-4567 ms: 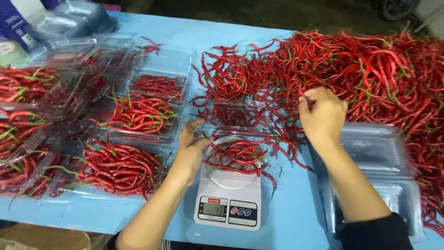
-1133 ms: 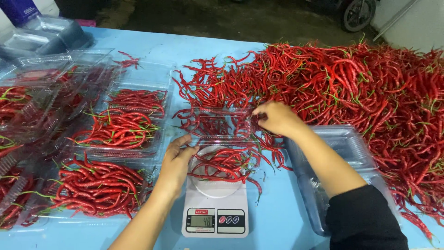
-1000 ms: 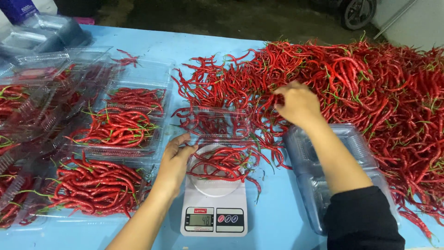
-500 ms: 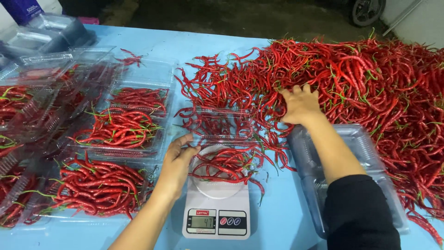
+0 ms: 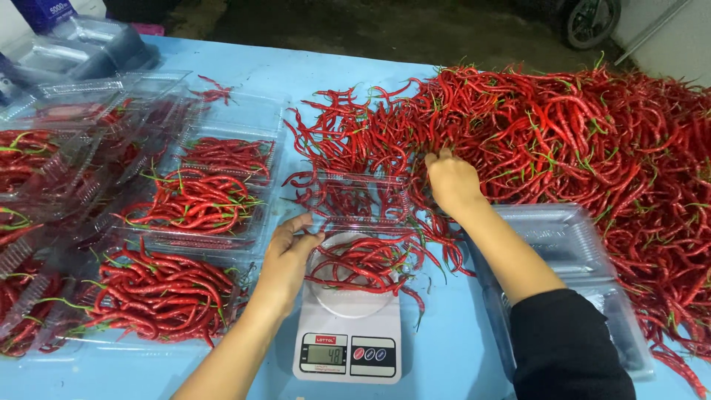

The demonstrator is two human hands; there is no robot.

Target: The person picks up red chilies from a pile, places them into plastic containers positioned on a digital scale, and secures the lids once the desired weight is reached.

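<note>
Near the lower middle of the frame, a clear clamshell tray (image 5: 361,244) partly filled with red chillies (image 5: 363,261) is being steadied on a white kitchen scale (image 5: 348,335) by the left hand (image 5: 287,259) — its fingers are lying loosely spread against the tray's left edge. Just above and to the right, the right hand (image 5: 452,181) is being pressed into the large chilli heap (image 5: 563,141); whether its fingers are closed on any chillies cannot be told. Filled trays (image 5: 192,204) are lying at the left — on the blue table (image 5: 444,348).
</note>
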